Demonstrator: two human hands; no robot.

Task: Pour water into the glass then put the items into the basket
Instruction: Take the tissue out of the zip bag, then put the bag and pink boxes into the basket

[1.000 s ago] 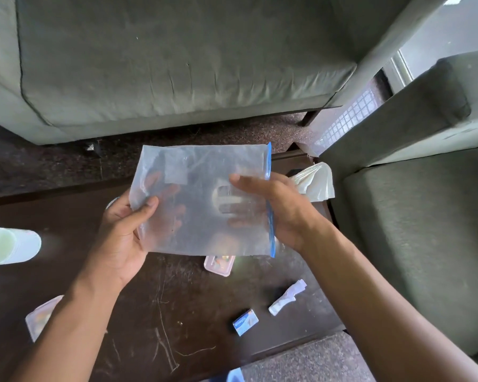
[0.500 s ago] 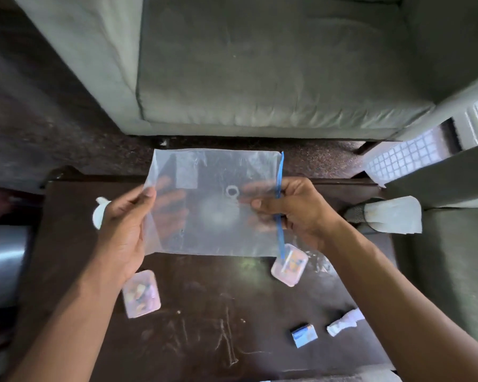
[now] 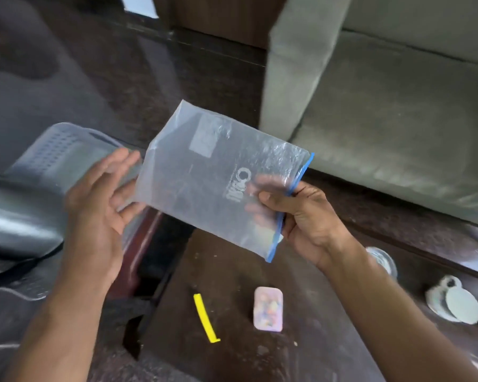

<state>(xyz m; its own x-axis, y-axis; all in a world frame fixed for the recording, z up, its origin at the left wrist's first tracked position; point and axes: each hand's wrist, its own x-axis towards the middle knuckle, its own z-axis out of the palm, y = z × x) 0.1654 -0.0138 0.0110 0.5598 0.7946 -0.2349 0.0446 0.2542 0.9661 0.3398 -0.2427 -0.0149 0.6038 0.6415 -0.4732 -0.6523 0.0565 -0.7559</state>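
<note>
Clear plastic bag (image 3: 218, 175) hangs in the middle of the frame, pinched at its blue zip edge by the right hand (image 3: 307, 219); the left hand (image 3: 100, 194) is spread flat and empty, likely guiding it toward the grey basket (image 3: 64, 153) at left.

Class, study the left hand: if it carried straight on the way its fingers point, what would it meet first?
Probably the pale slatted basket: the open left hand points up and away toward it. Depth is unclear under motion blur, so the hand may pass above its rim.
</note>
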